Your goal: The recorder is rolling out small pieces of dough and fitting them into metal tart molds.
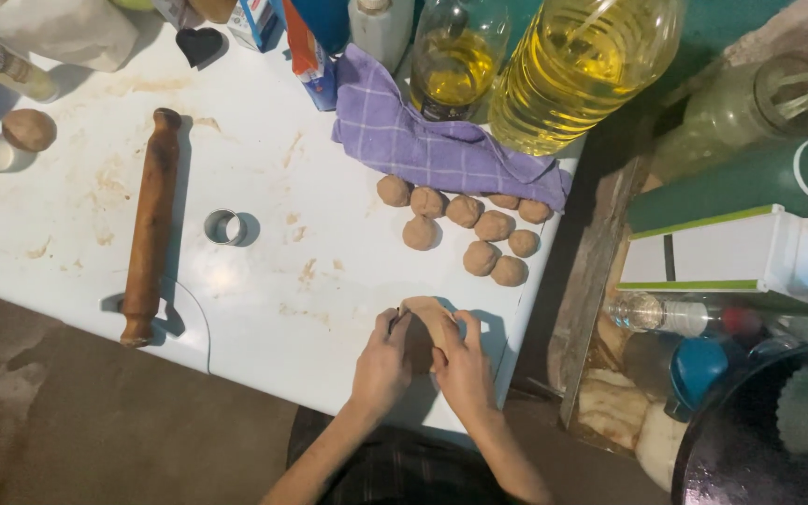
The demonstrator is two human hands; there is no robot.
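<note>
My left hand (382,363) and right hand (463,367) pinch a flat dough piece (429,316) at the white table (264,281) edge. Dough balls (479,238) near; rolling pin (150,227) well apart.

Bare forearms, 2 bare hands (423,360), dark checked clothing.

Between the rolling pin (150,227) and the dough balls (465,229) the bench (264,309) lies open, broken only by a small metal ring cutter (224,226). Oil bottles (572,70) and a purple cloth (441,145) crowd the far edge.
</note>
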